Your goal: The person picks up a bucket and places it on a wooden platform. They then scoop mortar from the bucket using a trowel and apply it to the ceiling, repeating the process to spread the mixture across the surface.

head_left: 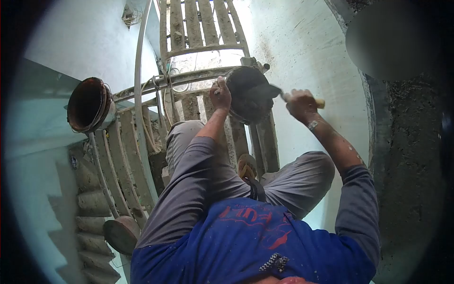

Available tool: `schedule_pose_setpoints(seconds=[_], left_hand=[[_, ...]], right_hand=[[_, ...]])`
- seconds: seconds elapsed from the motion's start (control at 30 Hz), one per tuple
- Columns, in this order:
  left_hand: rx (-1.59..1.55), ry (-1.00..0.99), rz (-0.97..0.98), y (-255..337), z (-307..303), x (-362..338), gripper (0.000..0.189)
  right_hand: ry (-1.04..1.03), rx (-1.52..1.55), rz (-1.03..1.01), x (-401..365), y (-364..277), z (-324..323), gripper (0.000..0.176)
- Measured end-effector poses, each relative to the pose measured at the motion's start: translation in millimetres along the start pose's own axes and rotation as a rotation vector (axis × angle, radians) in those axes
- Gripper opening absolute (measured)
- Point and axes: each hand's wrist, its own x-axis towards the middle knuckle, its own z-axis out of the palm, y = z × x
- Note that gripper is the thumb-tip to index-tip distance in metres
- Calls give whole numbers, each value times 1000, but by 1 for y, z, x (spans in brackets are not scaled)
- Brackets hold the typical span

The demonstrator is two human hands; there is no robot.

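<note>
My left hand [221, 96] is closed on the left rim of a round, dark bucket [242, 118], tilted so its mouth faces me. Grey, wet-looking mortar [248, 97] lies inside it. In my right hand [301, 105] is a trowel [270, 91], its light wooden handle poking out behind the fist. The trowel's blade points left and overlaps the bucket's right side, with mortar around it.
Under my bent legs runs a slatted scaffold platform [189, 108] with metal rails. An empty-looking bucket [90, 105] hangs or stands at left, another vessel [122, 235] lower left. Stairs [94, 203] drop below. A pale wall [321, 57] and rough mortar surface [406, 156] are at right.
</note>
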Motion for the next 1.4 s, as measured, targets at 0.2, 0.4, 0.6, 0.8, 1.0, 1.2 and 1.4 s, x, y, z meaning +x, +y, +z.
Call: schedule_pose_setpoints(seconds=[0.2,0.4,0.6,0.8,1.0,1.2,1.4], left_hand=[[45,5,-76,-1,3,-1,41],[-110,35,-99,2,5,-6,48],[-50,13,-166,4,2,-3,44],[13,-15,-229,-25,11,4,41],[-135,-13,-369,6,-1,6,39],[-128,22,-151,-27,22,7,40],[-70,68,-128,2,15,-1,42]], right_hand=[[-557,182,366,-8,-9,64,20],[-592,563,329,5,-55,51,28],[-502,772,409,-10,-40,46,30],[-102,267,225,-9,-29,31,19],[-331,558,397,-4,-8,14,23],[-635,311,295,11,-31,70,25],[-434,2,249,21,11,24,17]])
